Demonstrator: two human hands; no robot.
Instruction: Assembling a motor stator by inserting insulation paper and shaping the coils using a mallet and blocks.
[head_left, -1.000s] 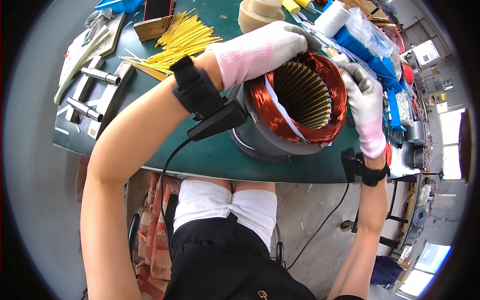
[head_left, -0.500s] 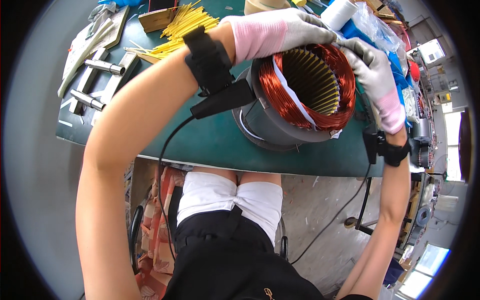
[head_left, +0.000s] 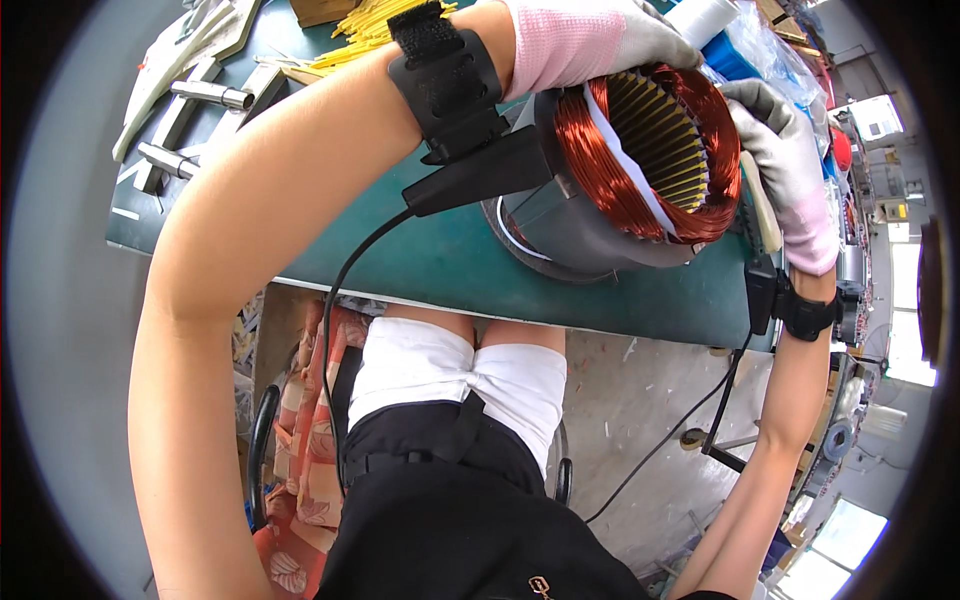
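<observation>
A motor stator (head_left: 600,215) with a grey cylindrical housing stands on the green table, tilted in view. Thick copper windings (head_left: 610,165) ring its open top, and yellow slot liners (head_left: 655,130) line the bore. White insulating paper (head_left: 625,160) shows between the coils. My left hand (head_left: 610,45), in a pink and grey glove, reaches around the far side of the windings, fingers bent and together. On the right side my right hand (head_left: 785,150), gloved alike, has its fingers curled close to the windings' far right edge. Both sets of fingertips are partly hidden, so anything pinched there cannot be made out.
Yellow strips (head_left: 365,30) lie in a heap at the far left, near metal bars with round tubes (head_left: 212,94). A white spool (head_left: 700,20) and clear plastic (head_left: 765,50) are at the far right. Beside my right wrist is a flat beige piece (head_left: 763,205). Cables hang from both wrist straps.
The stator and both hands sit farther right and slightly higher in the picture, and the table has shifted upward too. My right hand has moved a little away from the windings.
</observation>
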